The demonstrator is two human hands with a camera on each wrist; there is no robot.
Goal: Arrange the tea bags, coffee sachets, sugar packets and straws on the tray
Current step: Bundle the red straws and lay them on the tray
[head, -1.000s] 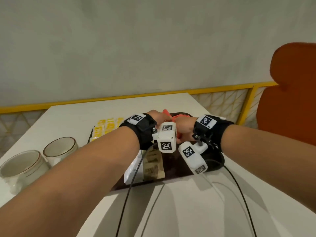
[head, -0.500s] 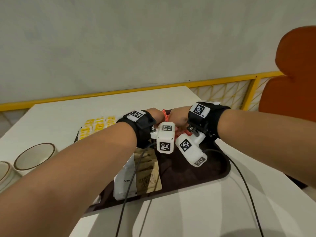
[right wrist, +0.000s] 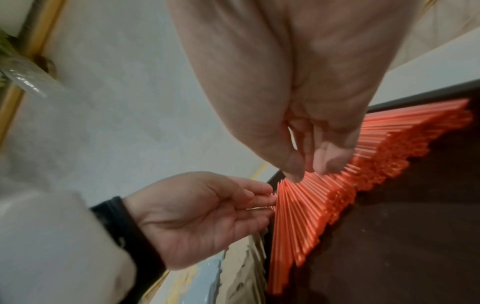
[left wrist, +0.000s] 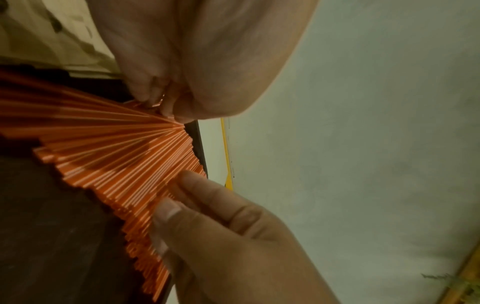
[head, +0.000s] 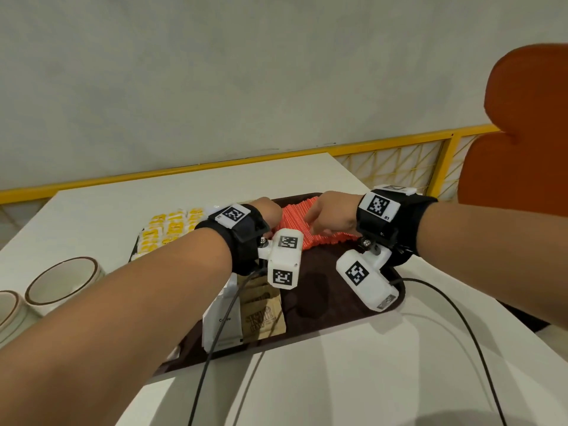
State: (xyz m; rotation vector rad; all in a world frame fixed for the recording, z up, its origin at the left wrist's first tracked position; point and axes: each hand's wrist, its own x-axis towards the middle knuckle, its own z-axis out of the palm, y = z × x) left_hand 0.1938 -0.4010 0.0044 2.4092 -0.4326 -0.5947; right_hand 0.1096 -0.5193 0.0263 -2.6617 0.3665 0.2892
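Orange straws [head: 295, 222] lie spread in a fan on the far part of the dark brown tray [head: 322, 302]. My left hand [head: 270, 210] is at the fan's narrow end. There, in the wrist views, its fingertips [left wrist: 158, 107] [right wrist: 267, 195] pinch the gathered straw tips. My right hand [head: 325, 213] rests on the wide side, thumb and fingers [right wrist: 309, 166] [left wrist: 182, 197] pressing flat on the straws [left wrist: 116, 160] [right wrist: 324, 201]. Yellow tea bags [head: 166, 232] sit in rows at the tray's left. White coffee sachets [head: 222, 315] and brown sugar packets [head: 262, 315] lie near its front.
Two cream cups [head: 61, 281] stand on the white table at the left. A yellow rail [head: 368, 146] runs behind the table, and an orange chair [head: 522, 149] stands at the right. Black cables [head: 215, 348] hang from both wrists across the tray's front edge.
The straws, bunched between my hands a second ago, now lie fanned out. My hands have drawn a little apart, the right one moving right.
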